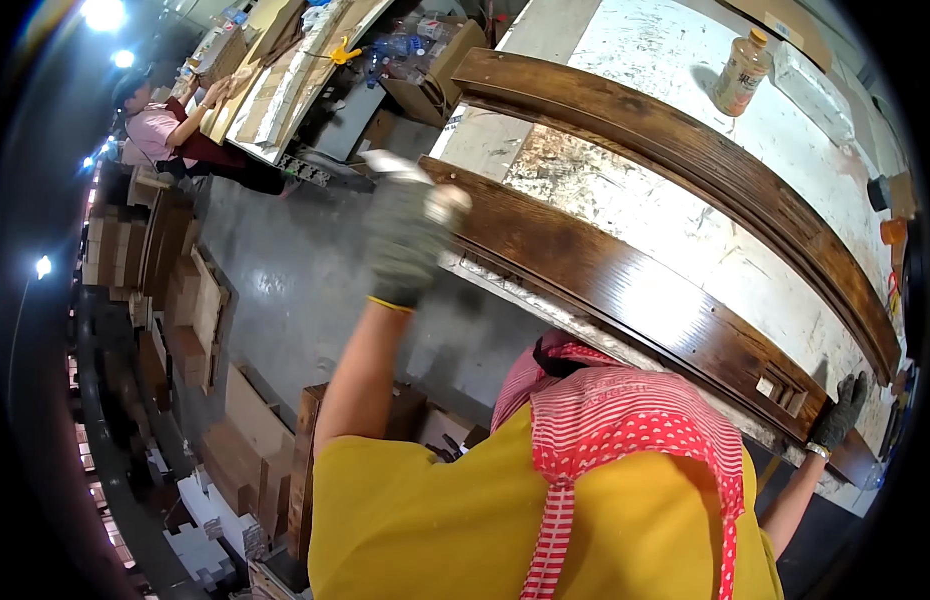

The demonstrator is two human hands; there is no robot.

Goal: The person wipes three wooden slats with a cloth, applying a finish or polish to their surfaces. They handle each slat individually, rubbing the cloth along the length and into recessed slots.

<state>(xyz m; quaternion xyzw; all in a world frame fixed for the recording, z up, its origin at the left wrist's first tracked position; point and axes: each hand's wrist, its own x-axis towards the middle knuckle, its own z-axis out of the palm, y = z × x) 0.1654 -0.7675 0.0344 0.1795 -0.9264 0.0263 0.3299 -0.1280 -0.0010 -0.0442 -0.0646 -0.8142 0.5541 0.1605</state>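
Observation:
My left hand [410, 240], in a grey-green knit glove, is smeared by motion at the left end of the near brown wooden board [605, 265]. Its fingers are closed on a thin white piece [395, 166], too blurred to tell whether cloth or paper. The board lies along the table's near edge, glossy, with small rectangular cutouts near its right end. At that right end rests my right hand [840, 412], in a dark glove, fingers stretched out beside the board. Farther back, a second brown wooden board [685, 150] with a ledge-like profile lies roughly parallel.
The paint-stained white worktable [645, 50] carries an orange-capped bottle [741, 72] and a plastic-wrapped white block [813, 92]. A box of empty bottles [440, 70] stands beyond the left end. A co-worker [170, 125] handles boards at another bench. Stacked panels [250, 440] stand at lower left.

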